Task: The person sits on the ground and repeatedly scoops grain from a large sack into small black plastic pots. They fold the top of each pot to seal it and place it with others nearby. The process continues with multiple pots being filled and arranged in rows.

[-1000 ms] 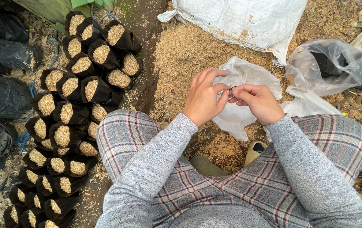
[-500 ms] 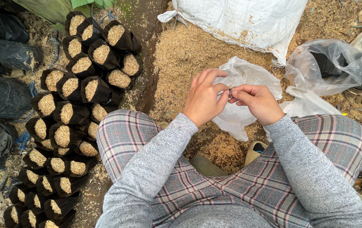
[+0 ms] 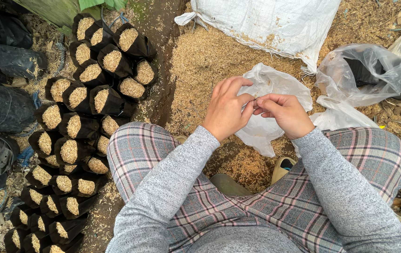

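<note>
- A heap of loose husk [image 3: 209, 61] is spread over the ground beyond the fingertips; it is judged to be kept there so that it lies within reach of both hands.
- A white woven sack [image 3: 275, 23] lies at the far edge of the heap, well beyond the fingers and apart from them.
- Rows of small black bags filled with husk [image 3: 83, 107] are packed upright, touching one another, well to the left of the left-hand fingers; the open tops face up.
- A clear plastic bag [image 3: 364, 75] holding something dark is set to the right of the right-hand fingers, near but apart.
- A crumpled white plastic bag [image 3: 268, 110] lies directly under and beyond the fingers, between the knees; no contact with it can be confirmed.
- The left hand [image 3: 226, 110] and right hand [image 3: 282, 115] are brought together above this bag, fingertips meeting.
- The fingers of both hands are curled and pinched nearly closed on a very small item at the meeting point; what it is cannot be told, as it is covered by the fingertips.
- Nothing stands between the fingers and the white bag beneath them.
</note>
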